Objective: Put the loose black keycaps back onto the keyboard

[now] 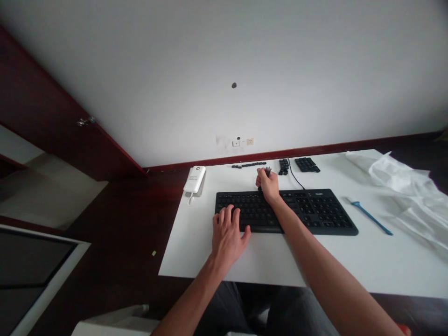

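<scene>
Black keyboard (317,211) seems light, stiff; I would hold its nine-o'clock end, where left hand (227,233) rests, fingers spread; right hand (269,185) grips dark tool (268,171).

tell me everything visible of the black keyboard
The black keyboard, plastic-looking, lies flat on the white table, number pad at its right end. A thin dark cable leaves its far edge. The left hand rests on its left end; the right forearm hides part of its middle. Its pale lettering is unreadable.

Left hand (227,232) on keyboard (317,210); right hand (270,185) fisted around dark tool (268,171).
</scene>
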Available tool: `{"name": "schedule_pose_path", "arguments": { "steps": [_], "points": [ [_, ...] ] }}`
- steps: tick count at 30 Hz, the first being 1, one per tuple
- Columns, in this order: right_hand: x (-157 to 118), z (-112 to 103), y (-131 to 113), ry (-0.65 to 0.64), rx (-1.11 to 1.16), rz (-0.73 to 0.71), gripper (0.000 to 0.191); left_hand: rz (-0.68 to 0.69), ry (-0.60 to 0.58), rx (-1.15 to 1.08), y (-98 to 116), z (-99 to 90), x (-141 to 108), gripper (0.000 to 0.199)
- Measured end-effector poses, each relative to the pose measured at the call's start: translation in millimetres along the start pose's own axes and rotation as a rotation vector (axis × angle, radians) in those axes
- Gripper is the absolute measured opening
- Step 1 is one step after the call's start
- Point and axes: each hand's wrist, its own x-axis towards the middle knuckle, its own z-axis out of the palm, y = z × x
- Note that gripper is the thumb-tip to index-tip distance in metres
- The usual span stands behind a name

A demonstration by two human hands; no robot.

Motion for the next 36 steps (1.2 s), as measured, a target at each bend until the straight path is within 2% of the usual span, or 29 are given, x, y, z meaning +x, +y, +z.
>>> {"name": "schedule_pose_path", "arguments": {
  "steps": [27,36],
  "points": [
    [0,0,1,-0.007,0.007,-0.001,0.040,0.010,0.034,-0.005,0,2.8,-2,0.046],
    [1,0,2,-0.006,-0.016,-0.005,0.043,0.013,0.035,0.082,6,5.4,-13,0.055]
  ]
}}
